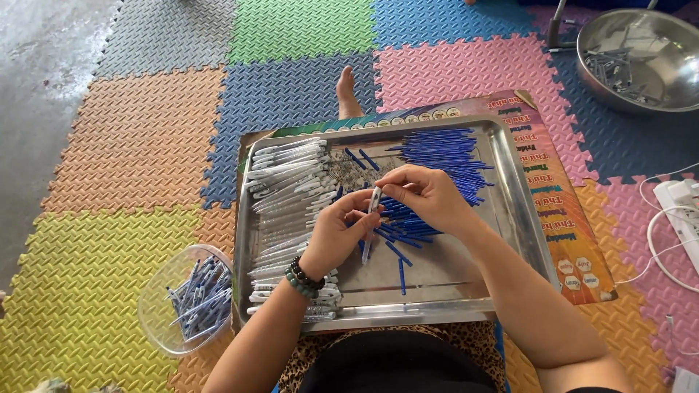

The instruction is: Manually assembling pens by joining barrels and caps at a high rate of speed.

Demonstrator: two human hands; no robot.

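Both forearms are reaching forward from the near edge, bent inward so the hands are meeting over the middle of a metal tray (510,218). The left hand (336,231), wearing a dark and green bead bracelet (302,278) at the wrist, is curling its fingers around the lower part of a clear pen barrel (371,218), which is standing almost upright. The right hand (429,195) is arching over from the right, its fingertips pinching closed on the top of that same barrel.

The tray is resting on the person's lap, over a colourful printed board (575,240). White pen barrels (291,196) are lying stacked along the tray's left side, and blue refills (444,156) are piled at its far right, with a few loose ones scattered nearer.

A clear plastic bowl (156,298) holding finished pens is sitting on the floor at the near left. A steel basin (648,73) with small metal parts is standing at the far right. The floor is covered with interlocking foam mats (138,145) in orange, yellow, blue, green and pink, with bare concrete at the far left. White cables (666,240) are trailing at the right.
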